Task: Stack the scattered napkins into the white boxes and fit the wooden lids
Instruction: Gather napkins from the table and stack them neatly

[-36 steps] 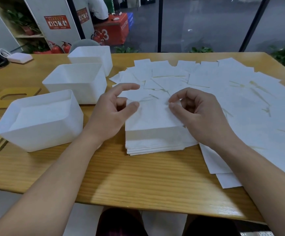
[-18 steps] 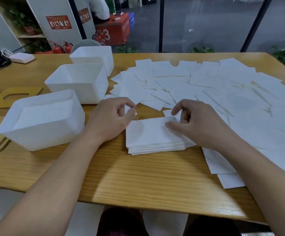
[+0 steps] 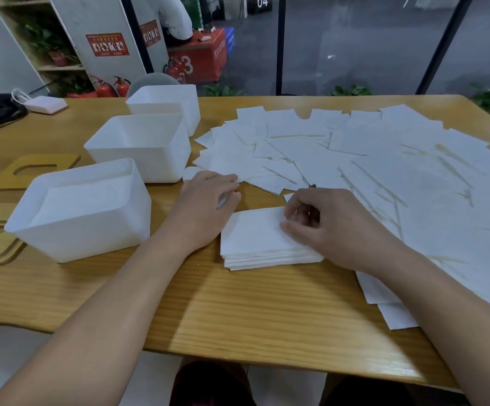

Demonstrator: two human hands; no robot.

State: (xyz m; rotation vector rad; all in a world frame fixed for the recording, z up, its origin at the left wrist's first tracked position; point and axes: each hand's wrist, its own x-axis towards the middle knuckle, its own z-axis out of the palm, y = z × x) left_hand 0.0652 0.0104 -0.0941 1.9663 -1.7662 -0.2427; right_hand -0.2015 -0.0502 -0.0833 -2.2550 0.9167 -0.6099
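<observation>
On the wooden table [image 3: 238, 312], loose napkins [image 3: 384, 171] sprawl across the right half. Three white boxes [image 3: 138, 148] stand in a row at the left, the nearest box [image 3: 77, 218] already holding napkins, with wooden lids [image 3: 33, 171] lying flat beside them. A squared napkin stack [image 3: 255, 238] sits between my hands. My right hand [image 3: 334, 230] rests on it, fingers curled and pinching its top sheet; my left hand [image 3: 205, 203] lies just beside, fingers loosely curled, whether holding anything I cannot tell.

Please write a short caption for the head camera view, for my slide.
Right hand resting on a napkin stack beside three white boxes, with scattered napkins behind.
</observation>
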